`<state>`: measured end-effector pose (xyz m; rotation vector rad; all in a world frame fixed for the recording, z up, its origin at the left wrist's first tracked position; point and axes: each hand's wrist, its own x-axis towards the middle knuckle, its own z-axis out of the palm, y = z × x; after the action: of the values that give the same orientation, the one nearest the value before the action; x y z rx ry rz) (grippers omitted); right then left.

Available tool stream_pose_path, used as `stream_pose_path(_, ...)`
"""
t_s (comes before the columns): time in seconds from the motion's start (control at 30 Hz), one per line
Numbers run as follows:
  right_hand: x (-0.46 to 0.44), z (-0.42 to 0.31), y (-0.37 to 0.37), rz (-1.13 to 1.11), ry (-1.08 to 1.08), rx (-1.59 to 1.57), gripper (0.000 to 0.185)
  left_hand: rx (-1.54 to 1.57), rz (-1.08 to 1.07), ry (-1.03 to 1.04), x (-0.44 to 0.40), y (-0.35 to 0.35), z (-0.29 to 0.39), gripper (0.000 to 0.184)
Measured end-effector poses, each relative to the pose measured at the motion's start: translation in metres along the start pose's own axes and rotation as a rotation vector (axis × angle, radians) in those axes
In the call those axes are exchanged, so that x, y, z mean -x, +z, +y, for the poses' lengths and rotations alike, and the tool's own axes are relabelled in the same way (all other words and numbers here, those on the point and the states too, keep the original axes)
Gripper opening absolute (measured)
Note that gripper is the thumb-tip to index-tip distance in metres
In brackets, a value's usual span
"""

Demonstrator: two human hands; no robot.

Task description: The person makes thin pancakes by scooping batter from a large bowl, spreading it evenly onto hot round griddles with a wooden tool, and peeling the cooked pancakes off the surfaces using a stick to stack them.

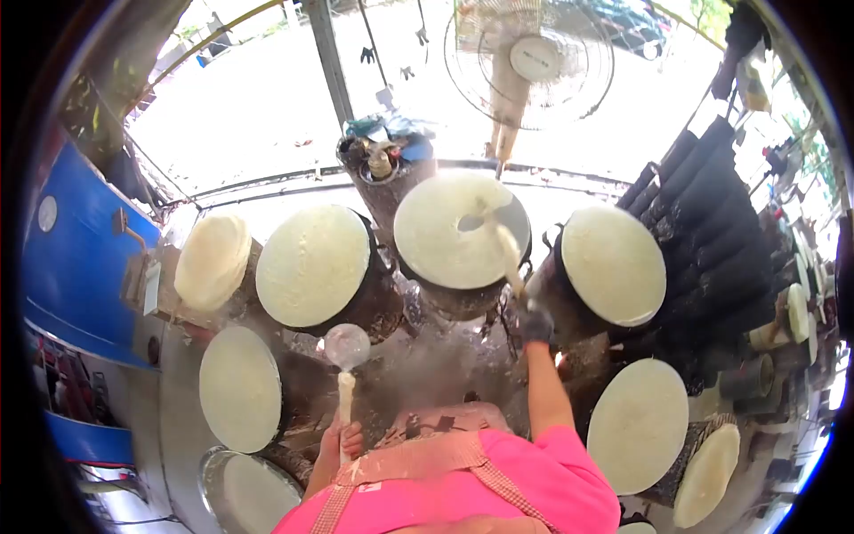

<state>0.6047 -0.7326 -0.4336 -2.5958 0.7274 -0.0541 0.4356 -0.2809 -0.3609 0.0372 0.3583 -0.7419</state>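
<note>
My left hand (342, 442) is wrapped round the pale-coated handle of a ladle (347, 345), its round head raised between the drums. My right hand (536, 325), in a dark glove, grips a long-handled spreader (509, 251) coated in batter. The spreader's far end reaches over the round centre pan (427, 236), whose surface is covered in pale batter. A greyish oval patch shows in that batter near the spreader's end; its exact shape is blurred.
Round pans with pale sheets surround me: left back (313, 267), right back (614, 265), left (239, 389), right (638, 425). Pale round sheets (213, 262) are stacked at far left. A metal basin (209, 485) stands lower left, a fan (534, 59) behind, dark corrugated sheets (703, 222) right.
</note>
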Motion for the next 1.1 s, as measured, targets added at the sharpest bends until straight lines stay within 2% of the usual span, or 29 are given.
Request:
stream_pose_path(0.03,-0.024,-0.001,0.011,0.012,0.09,-0.347,0.031,0.041,0.006,-0.063,-0.009,-0.006,0.003,0.033)
stream_pose_path(0.07,-0.044,0.001,0.034,0.209,-0.145,-0.166,0.029,0.083,0.015,-0.126,-0.018,-0.013,0.006,0.032)
stream_pose_path(0.1,-0.051,-0.007,0.054,-0.014,-0.339,0.573,0.025,0.09,0.024,-0.15,-0.027,-0.019,0.007,0.033)
stream_pose_path(0.13,-0.029,0.005,0.075,0.132,-0.441,0.588,0.024,0.098,0.034,-0.174,-0.036,-0.024,0.009,0.035)
stream_pose_path(0.2,0.025,0.045,0.087,0.257,-0.5,0.164,0.024,0.067,0.035,-0.185,-0.054,-0.018,0.004,0.038)
stream_pose_path(0.27,0.008,0.068,0.075,0.158,-0.33,-0.217,0.03,0.009,0.046,-0.112,-0.064,-0.001,-0.007,0.046)
stream_pose_path(0.3,-0.014,0.068,0.056,0.107,-0.205,-0.167,0.037,0.016,0.002,-0.085,-0.066,0.007,-0.015,0.044)
stream_pose_path(0.37,-0.073,0.037,0.026,0.097,-0.017,-0.267,0.053,0.094,0.069,-0.094,-0.074,0.011,-0.021,0.044)
stream_pose_path(0.4,-0.102,0.017,0.005,0.099,0.077,-0.317,0.061,0.091,-0.009,-0.169,-0.077,0.0,-0.019,0.044)
stream_pose_path(0.43,-0.122,-0.028,-0.04,0.128,0.079,-0.261,0.065,0.089,-0.089,-0.242,-0.08,-0.018,-0.013,0.045)
stream_pose_path(0.47,-0.179,-0.033,-0.023,-0.038,0.171,-0.208,0.064,0.088,-0.087,-0.24,-0.075,-0.024,-0.016,0.044)
stream_pose_path(0.5,-0.204,-0.037,-0.019,-0.057,0.113,-0.203,0.063,0.088,-0.085,-0.237,-0.07,-0.029,-0.019,0.044)
stream_pose_path(0.57,-0.198,-0.017,-0.019,-0.172,0.114,-0.519,0.057,-0.017,0.049,-0.104,-0.062,-0.009,-0.022,0.04)
stream_pose_path(0.6,-0.183,-0.011,-0.013,-0.12,0.061,-0.542,0.052,-0.109,0.105,-0.045,-0.061,0.001,-0.022,0.037)
stream_pose_path(0.63,-0.165,-0.01,0.006,-0.03,-0.024,-0.411,0.047,-0.081,0.094,-0.046,-0.069,0.0,-0.016,0.037)
stream_pose_path(0.7,-0.13,-0.004,0.072,0.048,-0.311,0.055,0.037,-0.001,0.124,-0.05,-0.059,-0.008,-0.014,0.037)
stream_pose_path(0.73,-0.117,-0.002,0.096,-0.013,-0.42,0.223,0.033,0.164,0.13,-0.191,-0.065,0.004,-0.012,0.023)
stream_pose_path(0.77,-0.106,0.002,0.112,-0.105,-0.505,0.368,0.029,-0.137,0.563,-0.113,-0.061,0.022,-0.011,0.028)
stream_pose_path(0.8,-0.1,0.006,0.112,-0.16,-0.535,0.404,0.025,-0.097,0.634,-0.175,-0.065,0.048,-0.009,0.038)
stream_pose_path(0.83,-0.102,0.021,0.085,0.17,-0.659,-0.013,0.016,-0.202,0.59,-0.151,-0.057,0.022,0.009,0.036)
stream_pose_path(0.9,-0.062,-0.017,-0.022,-0.204,0.345,-1.501,0.014,-0.194,0.486,-0.109,-0.041,0.018,0.019,0.036)
stream_pose_path(0.93,-0.063,-0.002,0.003,-0.249,0.582,-1.403,0.021,-0.162,0.425,-0.096,-0.035,0.016,0.022,0.035)
stream_pose_path(1.0,-0.053,0.019,0.091,0.093,-0.277,-0.157,0.013,-0.014,0.31,-0.11,-0.035,0.003,0.032,0.033)
stream_pose_path(1.07,-0.032,0.026,0.116,0.106,-0.46,-0.044,0.011,0.095,0.284,-0.14,-0.036,-0.016,0.042,0.029)
stream_pose_path(1.1,-0.027,0.027,0.12,-0.019,-0.234,-0.593,0.016,0.133,0.293,-0.152,-0.038,-0.026,0.049,0.028)
